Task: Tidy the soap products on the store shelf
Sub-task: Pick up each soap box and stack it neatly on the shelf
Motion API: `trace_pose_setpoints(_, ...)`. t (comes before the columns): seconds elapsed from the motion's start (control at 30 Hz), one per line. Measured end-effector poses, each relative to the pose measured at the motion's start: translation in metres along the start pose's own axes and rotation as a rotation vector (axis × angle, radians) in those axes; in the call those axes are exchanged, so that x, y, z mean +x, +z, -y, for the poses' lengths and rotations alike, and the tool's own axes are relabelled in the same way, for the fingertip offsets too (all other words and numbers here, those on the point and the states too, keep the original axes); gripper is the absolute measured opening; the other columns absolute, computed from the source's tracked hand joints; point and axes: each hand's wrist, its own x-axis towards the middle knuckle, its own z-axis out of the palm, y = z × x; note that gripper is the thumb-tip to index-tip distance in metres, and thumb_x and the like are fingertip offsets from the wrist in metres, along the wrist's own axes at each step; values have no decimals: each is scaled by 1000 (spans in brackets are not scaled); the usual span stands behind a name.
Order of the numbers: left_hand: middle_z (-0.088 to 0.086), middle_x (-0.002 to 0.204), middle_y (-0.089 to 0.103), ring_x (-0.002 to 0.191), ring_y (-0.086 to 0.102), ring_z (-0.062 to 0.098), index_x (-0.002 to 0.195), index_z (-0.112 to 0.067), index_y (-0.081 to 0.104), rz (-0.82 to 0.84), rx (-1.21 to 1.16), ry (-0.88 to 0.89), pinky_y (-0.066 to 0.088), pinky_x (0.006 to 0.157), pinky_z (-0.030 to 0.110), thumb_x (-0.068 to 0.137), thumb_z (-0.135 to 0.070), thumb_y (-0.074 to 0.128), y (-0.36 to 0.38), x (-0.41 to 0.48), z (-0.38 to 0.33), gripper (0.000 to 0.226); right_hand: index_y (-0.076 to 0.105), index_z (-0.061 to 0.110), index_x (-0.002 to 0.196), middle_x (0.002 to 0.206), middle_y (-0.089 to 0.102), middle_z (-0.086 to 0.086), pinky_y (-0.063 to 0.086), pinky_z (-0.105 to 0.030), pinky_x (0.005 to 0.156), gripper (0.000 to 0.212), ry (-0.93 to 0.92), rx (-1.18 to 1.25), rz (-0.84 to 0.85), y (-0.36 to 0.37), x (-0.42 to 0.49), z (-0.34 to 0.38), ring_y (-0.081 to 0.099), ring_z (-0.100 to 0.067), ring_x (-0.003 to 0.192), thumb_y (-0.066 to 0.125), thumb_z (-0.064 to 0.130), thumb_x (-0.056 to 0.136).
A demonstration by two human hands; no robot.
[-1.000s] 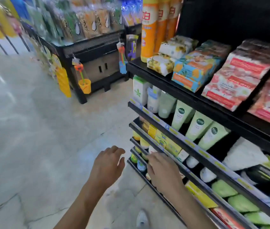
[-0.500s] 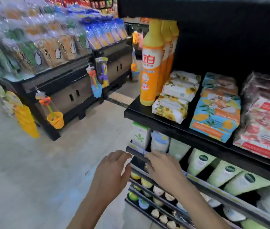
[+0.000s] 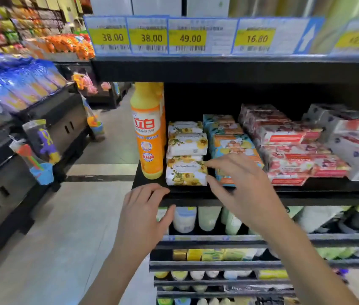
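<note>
White soap packs with yellow flowers sit in a row on the black shelf (image 3: 196,195); the front soap pack (image 3: 184,172) stands at the shelf's edge. My right hand (image 3: 240,188) has spread fingers, its fingertips touching that pack's right side, thumb just below its lower right corner. My left hand (image 3: 145,213) hovers open in front of the shelf's left corner, holding nothing. Blue-and-orange soap packs (image 3: 231,142) lie right of the white ones, partly hidden by my right hand. Red soap packs (image 3: 293,150) are stacked further right.
A tall orange detergent bottle (image 3: 148,137) stands left of the white soap packs. Price tags (image 3: 187,38) line the shelf above. Tubes and bottles (image 3: 207,219) fill the lower shelves. A black display rack (image 3: 42,137) with hanging toys stands across the aisle on the left.
The view has tilted upward from the lower shelves to the soap shelf. Both hands have risen; my right hand now reaches the front white soap pack.
</note>
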Motion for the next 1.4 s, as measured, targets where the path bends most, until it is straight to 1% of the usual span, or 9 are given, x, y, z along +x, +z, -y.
trace_pose_setpoints(0.13,-2,112,68,108,62,24,109,-20,74,-3,35,-22,47,95,43,82,-32,83,10,4,2,31,59,14,140,135,57,-5,43,-44,111,69,195,-224,191,-21,20,-33,49,-27,127,58,58,87)
trace_pose_setpoints(0.23,-2,110,69,106,62,24,107,-21,74,-15,40,-47,49,92,44,79,-31,86,11,6,1,32,48,12,150,146,50,-8,37,-44,117,85,259,-311,325,-25,25,-53,44,-29,136,69,62,84)
trace_pose_setpoints(0.4,-5,110,68,106,61,21,106,-23,74,-31,29,-63,46,93,41,79,-32,86,14,7,0,31,42,16,154,144,49,-4,33,-34,112,89,254,-314,371,-26,27,-62,40,-26,134,77,54,82)
trace_pose_setpoints(0.6,-4,110,68,106,62,22,106,-23,74,-40,27,-83,47,93,42,78,-32,85,12,8,-4,31,45,16,152,128,48,-3,40,-36,103,89,240,-295,373,-24,30,-67,39,-22,122,82,50,78)
trace_pose_setpoints(0.87,-4,109,69,104,63,22,107,-21,75,-10,-7,-116,42,91,34,79,-24,86,4,9,-10,31,60,6,136,119,51,-7,45,-36,97,84,117,-236,179,-20,14,-72,41,-23,111,90,43,68)
trace_pose_setpoints(1.03,-18,109,67,103,64,4,114,-28,72,-19,-414,-205,47,88,11,88,-23,76,-16,23,-52,27,61,7,132,123,50,-9,33,-25,97,80,43,-154,8,-22,-2,-65,41,-25,113,94,36,65)
trace_pose_setpoints(1.13,-15,108,71,102,69,6,122,-32,67,84,-811,-357,56,88,19,92,-29,75,-22,37,-86,32,61,6,133,125,49,-10,32,-22,98,79,2,-123,-46,-26,-10,-58,41,-26,116,95,32,67)
trace_pose_setpoints(1.27,-12,113,74,104,73,9,129,-31,62,167,-1095,-486,61,87,29,84,-44,79,-17,55,-119,51,64,10,132,123,51,-10,34,-22,101,73,-29,-30,-118,-30,-18,-50,44,-26,115,93,32,69)
trace_pose_setpoints(1.4,3,112,78,104,75,22,129,-16,64,82,-1305,-609,62,85,34,76,-30,80,-6,57,-135,56,64,20,133,128,49,-1,32,-15,107,69,11,199,-123,-32,-27,-49,44,-14,124,88,41,72)
